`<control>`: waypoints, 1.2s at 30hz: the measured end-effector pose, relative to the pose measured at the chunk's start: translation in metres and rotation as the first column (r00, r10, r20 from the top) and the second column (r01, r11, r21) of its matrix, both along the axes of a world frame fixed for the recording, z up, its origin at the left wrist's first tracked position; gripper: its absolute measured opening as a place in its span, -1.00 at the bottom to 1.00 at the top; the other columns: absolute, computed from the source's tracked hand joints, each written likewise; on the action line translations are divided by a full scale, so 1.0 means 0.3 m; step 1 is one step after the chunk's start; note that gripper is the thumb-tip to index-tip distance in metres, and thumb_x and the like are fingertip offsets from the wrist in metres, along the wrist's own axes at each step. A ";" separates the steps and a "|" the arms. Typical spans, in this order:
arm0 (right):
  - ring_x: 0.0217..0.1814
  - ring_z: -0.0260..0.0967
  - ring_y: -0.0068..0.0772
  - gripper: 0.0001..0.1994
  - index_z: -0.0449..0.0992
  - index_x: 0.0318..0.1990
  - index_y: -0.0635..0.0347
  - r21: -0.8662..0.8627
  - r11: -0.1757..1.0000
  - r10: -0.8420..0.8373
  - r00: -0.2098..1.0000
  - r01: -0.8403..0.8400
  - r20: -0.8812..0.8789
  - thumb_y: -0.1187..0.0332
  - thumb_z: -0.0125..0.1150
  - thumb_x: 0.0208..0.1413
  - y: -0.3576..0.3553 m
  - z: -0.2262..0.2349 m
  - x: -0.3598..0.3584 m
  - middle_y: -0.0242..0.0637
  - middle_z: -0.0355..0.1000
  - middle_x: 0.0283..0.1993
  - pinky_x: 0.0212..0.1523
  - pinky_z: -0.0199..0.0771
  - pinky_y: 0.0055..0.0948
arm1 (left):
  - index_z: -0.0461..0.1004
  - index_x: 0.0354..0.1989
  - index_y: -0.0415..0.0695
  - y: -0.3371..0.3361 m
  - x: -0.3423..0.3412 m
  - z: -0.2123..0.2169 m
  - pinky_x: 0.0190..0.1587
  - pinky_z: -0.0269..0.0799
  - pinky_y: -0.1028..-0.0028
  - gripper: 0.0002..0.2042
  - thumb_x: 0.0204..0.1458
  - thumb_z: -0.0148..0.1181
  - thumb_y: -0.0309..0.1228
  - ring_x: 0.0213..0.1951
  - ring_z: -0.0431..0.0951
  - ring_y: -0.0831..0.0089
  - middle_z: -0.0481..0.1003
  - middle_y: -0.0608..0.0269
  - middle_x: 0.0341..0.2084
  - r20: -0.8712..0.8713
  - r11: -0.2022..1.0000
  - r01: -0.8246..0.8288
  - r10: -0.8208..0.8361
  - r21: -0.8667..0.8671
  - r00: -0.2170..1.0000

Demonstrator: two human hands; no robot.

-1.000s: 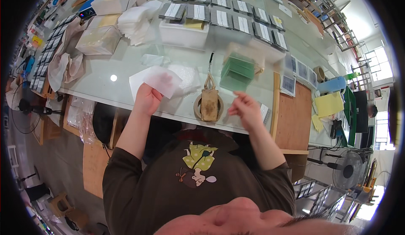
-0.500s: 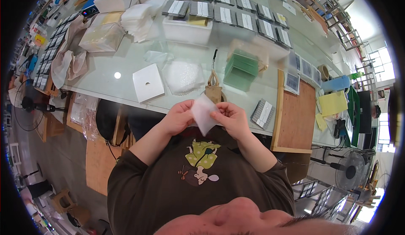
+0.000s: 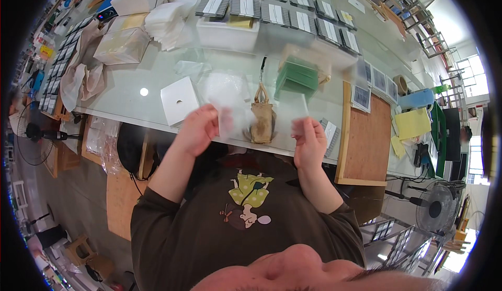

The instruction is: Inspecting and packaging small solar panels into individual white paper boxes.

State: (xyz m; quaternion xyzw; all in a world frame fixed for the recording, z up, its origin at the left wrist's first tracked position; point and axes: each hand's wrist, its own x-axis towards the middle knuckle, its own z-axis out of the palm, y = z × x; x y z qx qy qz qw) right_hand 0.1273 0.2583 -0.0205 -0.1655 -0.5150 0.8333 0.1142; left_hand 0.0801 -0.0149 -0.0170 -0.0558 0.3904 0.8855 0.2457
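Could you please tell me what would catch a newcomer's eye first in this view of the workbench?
First, the two raised hands in the middle: the left hand and the right hand each pinch a thin, blurred translucent sheet above the near table edge. Between them stands a small brown tool stand, with a green stack just beyond it. Rows of grey-and-white flat packs line the far side.

Motion-blurred translucent sheet (image 3: pixel 232 121) and fingers (image 3: pixel 300 129), the grip itself unreadable.
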 end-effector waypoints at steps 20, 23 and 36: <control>-0.44 0.35 -0.65 -0.53 0.24 0.08 0.31 0.218 0.936 0.249 0.957 -0.277 0.149 0.58 0.25 -0.01 -0.068 -0.015 -0.066 -0.37 0.40 -0.41 -0.46 0.33 -0.69 | 0.48 -0.50 -0.24 0.183 -0.047 -0.033 -0.46 0.37 0.39 -0.67 -0.02 0.24 -0.17 -0.53 0.49 0.37 0.47 0.23 -0.66 -0.246 0.436 -0.072 -0.358 -0.897 0.901; -0.49 0.29 -0.71 -0.51 0.25 0.08 0.32 0.394 0.870 0.234 0.951 -0.297 0.201 0.57 0.28 -0.02 -0.052 -0.056 -0.061 -0.42 0.35 -0.46 -0.48 0.26 -0.74 | 0.48 -0.53 -0.24 0.189 -0.048 -0.036 -0.43 0.38 0.35 -0.63 -0.11 0.29 -0.11 -0.52 0.50 0.25 0.48 0.10 -0.63 -0.231 0.336 -0.093 -0.399 -0.937 0.888; -0.56 0.14 -0.82 -0.51 0.28 0.08 0.31 0.541 0.789 0.230 0.956 -0.291 0.180 0.56 0.28 -0.04 -0.052 -0.099 -0.018 -0.53 0.26 -0.52 -0.54 0.12 -0.78 | 0.48 -0.57 -0.23 0.189 -0.060 -0.045 -0.38 0.39 0.31 -0.59 -0.14 0.30 -0.05 -0.48 0.52 0.21 0.50 0.09 -0.61 -0.167 0.298 -0.039 -0.418 -0.954 0.893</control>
